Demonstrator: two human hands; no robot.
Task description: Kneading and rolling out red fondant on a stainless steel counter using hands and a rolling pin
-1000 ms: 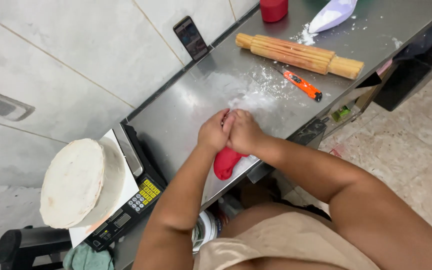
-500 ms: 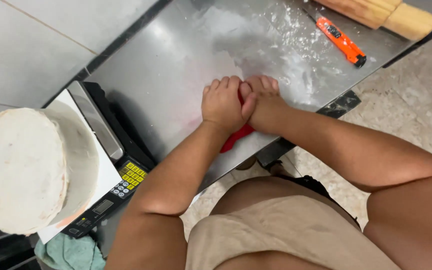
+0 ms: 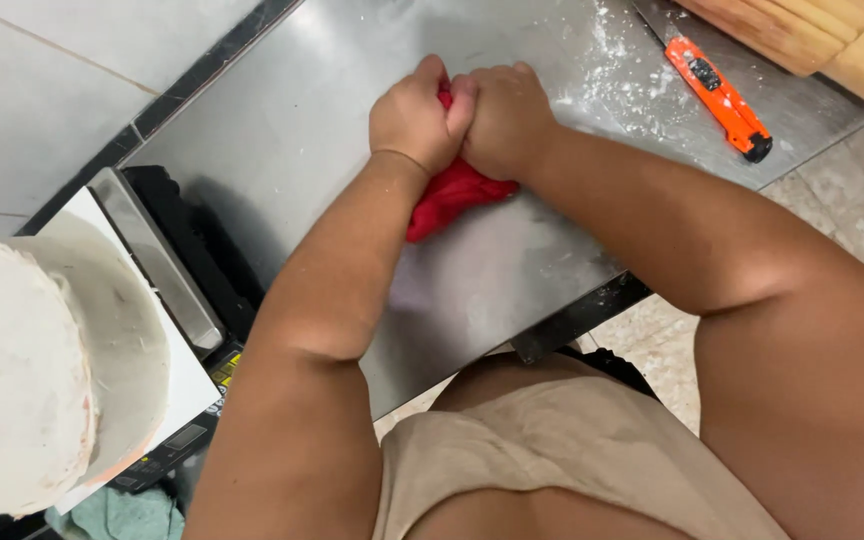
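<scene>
Pressing red dough point(image 3: 452, 195) onto the floury steel table point(image 3: 282, 130), left hand point(image 3: 414, 118) and right hand point(image 3: 502, 115) grip it; tiled wall behind.

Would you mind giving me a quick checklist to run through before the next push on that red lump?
1. Both hands on the lump: left hand and right hand press side by side on the red lump. Ok.
2. Lump fully on the steel table: yes, away from the edge. Ok.
3. Orange utility knife clear of the hands: lies apart, on the person's right. Ok.
4. Knife blade retracted: cannot tell.
5. White powder under the lump: dusting shows only near the knife; beneath the lump, cannot tell.
6. White cake on the scale clear of the elbows: stands apart on the left. Ok.
</scene>
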